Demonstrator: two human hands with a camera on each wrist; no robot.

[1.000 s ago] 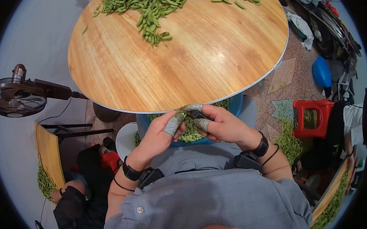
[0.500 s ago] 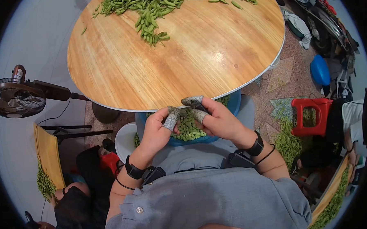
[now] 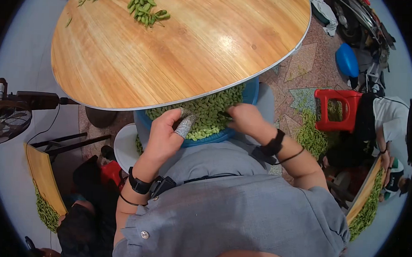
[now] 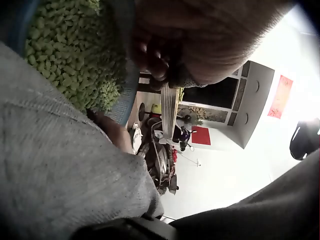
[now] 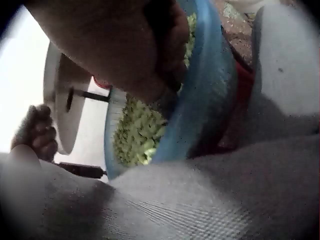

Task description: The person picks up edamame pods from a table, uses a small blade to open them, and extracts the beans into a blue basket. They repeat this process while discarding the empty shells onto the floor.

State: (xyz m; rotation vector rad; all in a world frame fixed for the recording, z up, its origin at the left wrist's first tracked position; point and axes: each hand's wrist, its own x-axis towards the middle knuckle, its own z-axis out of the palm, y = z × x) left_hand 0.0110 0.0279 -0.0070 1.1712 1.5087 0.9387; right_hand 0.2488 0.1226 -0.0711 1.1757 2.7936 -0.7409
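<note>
A blue basin (image 3: pixel 251 89) full of shelled green beans (image 3: pixel 211 106) sits at the lap, partly under the table edge. Over its left side is my left hand (image 3: pixel 162 136), fingers curled, with grey wrapping on the thumb (image 3: pixel 184 126). The right wrist view shows this left hand (image 5: pixel 37 135) as a loose fist with nothing visible in it. My right hand (image 3: pixel 248 119) reaches down at the basin's right side, among the beans. Its fingertips are hidden, so I cannot tell whether they hold anything.
Unshelled green pods (image 3: pixel 144 6) lie at the back of the round wooden table (image 3: pixel 172 58). A white bucket (image 3: pixel 124 148) stands left of the basin. To the right are a red stool (image 3: pixel 321 110) and pods heaped on the floor (image 3: pixel 311 137). Other people sit on both sides.
My hands have come apart from working close together at the table edge. The right hand has dropped into the basin; the head view has shifted, showing more of the basin.
</note>
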